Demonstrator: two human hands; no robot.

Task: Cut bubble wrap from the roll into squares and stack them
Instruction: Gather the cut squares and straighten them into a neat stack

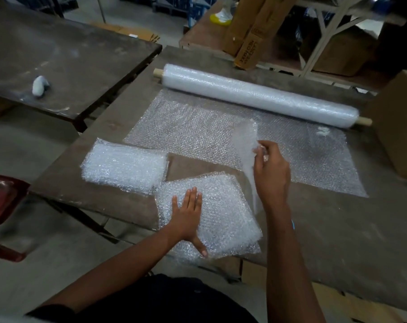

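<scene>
The bubble wrap roll (256, 97) lies across the far side of the table, with its unrolled sheet (198, 127) spread flat toward me. A stack of cut squares (225, 220) sits at the table's near edge, and my left hand (188, 217) presses flat on it with straight fingers. My right hand (271, 173) pinches a cut bubble wrap piece (245, 145) that stands up on edge above the stack's right side. A second pile of cut pieces (125, 165) lies to the left.
The brown table (326, 229) runs on to the right. A second dark table (69, 54) with a small pale lump (40, 86) stands at the left. Cardboard boxes (398, 127) stand at the right, a red chair (2, 206) at the near left.
</scene>
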